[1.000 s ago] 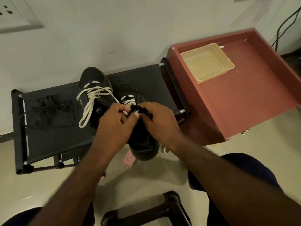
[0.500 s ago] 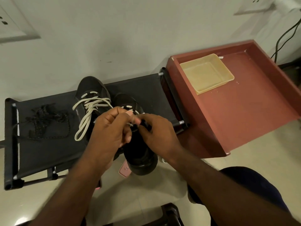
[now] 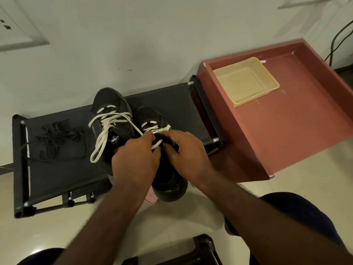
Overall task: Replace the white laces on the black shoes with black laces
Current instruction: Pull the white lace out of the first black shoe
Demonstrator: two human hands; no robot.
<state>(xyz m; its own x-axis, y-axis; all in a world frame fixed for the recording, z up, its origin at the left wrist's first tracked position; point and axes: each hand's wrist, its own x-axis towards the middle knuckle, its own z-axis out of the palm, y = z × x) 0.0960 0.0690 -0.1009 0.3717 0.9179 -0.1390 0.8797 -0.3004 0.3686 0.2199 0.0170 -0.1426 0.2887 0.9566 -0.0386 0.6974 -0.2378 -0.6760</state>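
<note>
Two black shoes stand side by side on a dark fabric rack [image 3: 179, 100]. The left shoe [image 3: 111, 109] has its white lace [image 3: 104, 134] loosened and trailing over its side. Over the right shoe [image 3: 152, 119] both my hands work at its white lace [image 3: 158, 130]. My left hand [image 3: 136, 155] and my right hand [image 3: 186, 152] both have curled fingers pinching that lace at the upper eyelets. My hands hide the shoe's middle. A tangle of black laces [image 3: 59, 142] lies on the rack to the left.
A red-brown tray-like table [image 3: 298, 123] stands to the right, holding a cream plastic tray [image 3: 246, 81]. A pink object [image 3: 151, 196] lies under the right shoe's heel. A dark stool [image 3: 202, 249] is near my knees. A cable [image 3: 338, 35] runs down the wall.
The camera view has shifted a little. A loop of white lace now shows pulled out between my fingers, and both hands stay on the right shoe.
</note>
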